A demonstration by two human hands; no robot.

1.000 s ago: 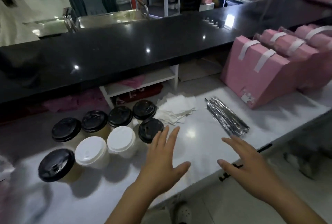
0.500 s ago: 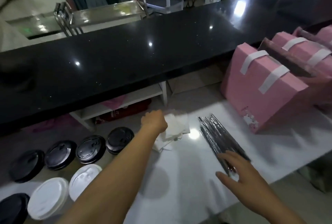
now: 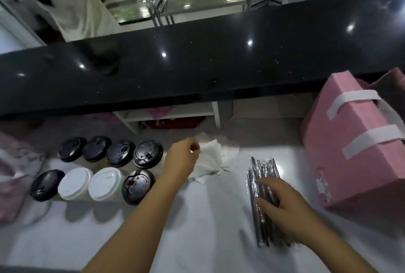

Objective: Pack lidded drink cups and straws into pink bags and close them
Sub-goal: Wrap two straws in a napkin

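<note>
Several lidded drink cups stand in two rows on the white counter at the left, most with black lids [image 3: 148, 154] and two with white lids [image 3: 105, 183]. A bundle of silver-wrapped straws [image 3: 260, 172] lies right of centre. My right hand [image 3: 282, 207] lies on the bundle, thumb and fingers curling round some straws. My left hand [image 3: 182, 158] reaches forward and pinches a napkin from the white napkin pile [image 3: 213, 159]. A pink bag [image 3: 355, 154] with white handle strips lies at the right.
A black raised counter [image 3: 197, 71] runs across the back, with a white shelf [image 3: 173, 112] beneath it. Something pink and blurred [image 3: 11, 176] sits at the left edge. A person in light clothing [image 3: 83, 5] stands beyond the counter.
Both hands went from hovering open over the counter to their targets: the left reached the napkins and pinched one, the right slid onto the straws and curled round them. The view shifted right.
</note>
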